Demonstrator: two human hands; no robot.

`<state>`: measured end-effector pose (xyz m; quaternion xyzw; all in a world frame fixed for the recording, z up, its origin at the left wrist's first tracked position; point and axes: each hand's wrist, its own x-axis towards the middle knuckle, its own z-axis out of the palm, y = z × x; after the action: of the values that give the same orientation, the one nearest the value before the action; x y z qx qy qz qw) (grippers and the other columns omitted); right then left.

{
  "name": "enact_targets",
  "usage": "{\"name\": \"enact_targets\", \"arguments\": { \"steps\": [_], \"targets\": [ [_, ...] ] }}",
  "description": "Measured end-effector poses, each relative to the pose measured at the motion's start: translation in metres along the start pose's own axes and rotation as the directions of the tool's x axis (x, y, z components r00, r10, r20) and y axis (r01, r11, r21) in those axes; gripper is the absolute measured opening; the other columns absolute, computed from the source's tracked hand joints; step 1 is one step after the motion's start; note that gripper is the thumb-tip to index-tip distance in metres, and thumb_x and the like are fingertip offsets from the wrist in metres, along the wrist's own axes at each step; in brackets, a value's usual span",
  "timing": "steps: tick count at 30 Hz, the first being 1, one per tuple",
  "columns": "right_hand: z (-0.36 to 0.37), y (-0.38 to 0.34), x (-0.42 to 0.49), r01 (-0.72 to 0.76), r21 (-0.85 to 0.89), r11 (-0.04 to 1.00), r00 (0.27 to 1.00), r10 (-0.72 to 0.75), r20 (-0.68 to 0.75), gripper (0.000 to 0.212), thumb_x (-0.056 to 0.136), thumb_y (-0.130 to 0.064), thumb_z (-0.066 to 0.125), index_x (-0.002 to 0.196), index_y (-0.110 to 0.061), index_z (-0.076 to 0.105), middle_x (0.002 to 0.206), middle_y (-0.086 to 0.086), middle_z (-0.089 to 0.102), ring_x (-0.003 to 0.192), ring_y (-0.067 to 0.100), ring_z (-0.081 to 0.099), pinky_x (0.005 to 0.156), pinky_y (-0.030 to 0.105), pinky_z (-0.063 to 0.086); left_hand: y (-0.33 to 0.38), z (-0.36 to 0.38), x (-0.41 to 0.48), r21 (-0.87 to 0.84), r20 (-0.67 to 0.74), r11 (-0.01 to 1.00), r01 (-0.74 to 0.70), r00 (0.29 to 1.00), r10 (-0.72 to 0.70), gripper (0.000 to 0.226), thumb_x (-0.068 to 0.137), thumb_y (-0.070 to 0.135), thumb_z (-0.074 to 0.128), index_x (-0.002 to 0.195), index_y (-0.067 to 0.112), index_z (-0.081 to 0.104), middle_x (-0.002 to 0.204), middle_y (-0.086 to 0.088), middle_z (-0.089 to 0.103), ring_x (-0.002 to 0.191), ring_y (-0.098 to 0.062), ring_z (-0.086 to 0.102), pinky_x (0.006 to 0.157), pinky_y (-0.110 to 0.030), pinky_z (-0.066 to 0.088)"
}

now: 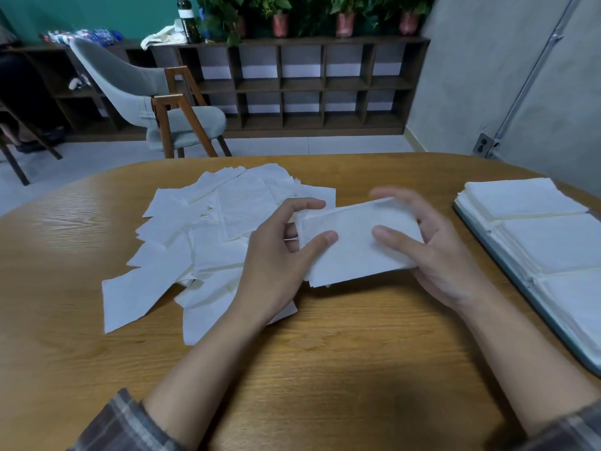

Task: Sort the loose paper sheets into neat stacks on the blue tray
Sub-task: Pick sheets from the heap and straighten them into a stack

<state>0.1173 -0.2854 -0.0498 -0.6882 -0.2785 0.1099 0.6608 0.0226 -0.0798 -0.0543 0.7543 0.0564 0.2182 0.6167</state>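
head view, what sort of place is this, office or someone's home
Most likely an office or meeting room, though not certain: a large wooden table with a gray chair beyond it, and a long cubby shelf along the back wall with potted plants on top.

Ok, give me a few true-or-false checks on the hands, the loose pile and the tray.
1. The left hand and right hand hold a bundle of sheets between them. True.
2. The tray is bare. False: stacks lie on it.
3. The loose pile lies on the table, left of the hands. True.
4. The tray sits at the table's left side. False: it sits at the right.
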Motion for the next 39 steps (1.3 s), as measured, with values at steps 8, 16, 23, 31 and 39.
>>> {"name": "enact_targets", "arguments": {
  "steps": [8, 16, 23, 31, 39],
  "targets": [
    [-0.004, 0.014, 0.006, -0.046, -0.331, 0.943, 0.965, -0.044, -0.260, 0.024, 0.094, -0.012, 0.075, 0.103, -0.033, 0.083, 0.109, -0.030, 0.075, 0.114, -0.012, 0.062, 0.092, -0.002, 0.038, -0.018, -0.005, 0.005, 0.424, 0.156, 0.893, -0.152, 0.983, 0.093, 0.057, 0.092, 0.027, 0.080, 0.137, 0.036, 0.047, 0.107, 0.014, 0.065, 0.098, -0.003, 0.063, 0.085, -0.021, 0.054],
    [-0.007, 0.021, 0.006, -0.057, -0.341, 0.938, 0.940, -0.064, -0.334, 0.035, 0.097, -0.004, 0.063, 0.109, -0.032, 0.081, 0.112, -0.037, 0.071, 0.115, -0.017, 0.058, 0.096, 0.000, 0.038, -0.024, -0.023, 0.010, 0.583, 0.506, 0.716, -0.383, 0.861, 0.048, 0.031, 0.088, 0.021, 0.080, 0.117, 0.028, 0.073, 0.128, 0.017, 0.067, 0.122, -0.005, 0.059, 0.105, -0.028, 0.046],
    [-0.003, 0.022, 0.006, 0.010, -0.426, 0.905, 0.964, -0.122, -0.238, 0.041, 0.101, -0.003, 0.057, 0.125, -0.031, 0.075, 0.127, -0.032, 0.067, 0.126, -0.016, 0.053, 0.098, -0.001, 0.034, -0.031, -0.023, 0.013, 0.584, 0.481, 0.649, -0.489, 0.852, 0.209, 0.010, 0.096, 0.014, 0.073, 0.104, 0.017, 0.079, 0.103, 0.008, 0.075, 0.095, -0.012, 0.070, 0.081, -0.039, 0.057],
    [-0.001, 0.018, 0.003, 0.059, -0.471, 0.880, 0.978, -0.145, -0.149, 0.040, 0.102, -0.011, 0.061, 0.131, -0.037, 0.071, 0.133, -0.028, 0.065, 0.128, -0.011, 0.052, 0.100, 0.002, 0.035, -0.020, -0.014, 0.004, 0.492, 0.328, 0.686, -0.536, 0.844, 0.424, 0.010, 0.099, 0.019, 0.072, 0.105, 0.019, 0.080, 0.097, 0.015, 0.075, 0.085, -0.008, 0.071, 0.077, -0.035, 0.056],
    [0.005, 0.011, -0.002, 0.134, -0.511, 0.849, 0.991, -0.121, 0.060, 0.035, 0.086, -0.022, 0.085, 0.114, -0.040, 0.078, 0.115, -0.023, 0.075, 0.115, 0.000, 0.067, 0.103, 0.032, 0.051, -0.013, 0.004, -0.005, 0.373, 0.233, 0.740, -0.560, 0.829, 0.509, 0.011, 0.099, 0.011, 0.074, 0.108, 0.012, 0.080, 0.099, 0.007, 0.076, 0.093, -0.005, 0.069, 0.081, -0.023, 0.055]
  ]
}}
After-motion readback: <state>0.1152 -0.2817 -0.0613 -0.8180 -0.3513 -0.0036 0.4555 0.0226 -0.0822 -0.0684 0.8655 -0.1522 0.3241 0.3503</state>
